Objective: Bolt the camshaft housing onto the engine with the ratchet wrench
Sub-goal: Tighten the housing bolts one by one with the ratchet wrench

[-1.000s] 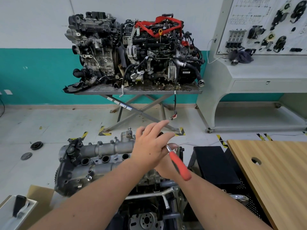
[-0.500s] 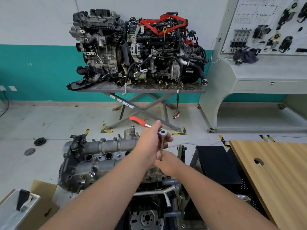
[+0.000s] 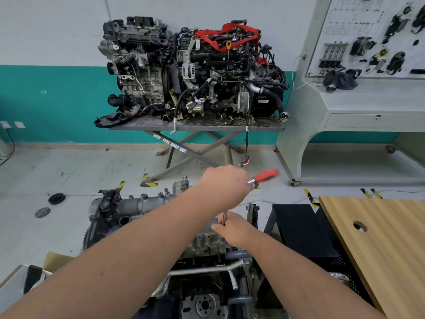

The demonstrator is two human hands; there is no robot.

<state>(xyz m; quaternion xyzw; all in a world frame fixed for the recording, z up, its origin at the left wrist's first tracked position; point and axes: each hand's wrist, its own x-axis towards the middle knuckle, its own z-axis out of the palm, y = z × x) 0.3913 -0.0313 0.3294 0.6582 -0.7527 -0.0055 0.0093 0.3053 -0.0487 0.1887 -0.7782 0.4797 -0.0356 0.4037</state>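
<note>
Gripped in the left hand (image 3: pixel 224 184) was the head end of the ratchet wrench (image 3: pixel 264 176), fingers curled over it, with the red handle sticking out to the right and slightly blurred. Below that hand the wrench's thin extension shaft (image 3: pixel 225 216) ran almost straight down, and its lower part was pinched between the fingertips of the right hand (image 3: pixel 232 231). The shaft's tip and the bolt under it were hidden by the right hand. The camshaft housing (image 3: pixel 147 203) lay across the top of the engine (image 3: pixel 207 245), its long axis running left to right, with the shaft standing upright at its right end. The coming swing was judged to depend on that upright axis being held. Both forearms were stretched forward, the left crossing above the right, which was nearer the housing.
</note>
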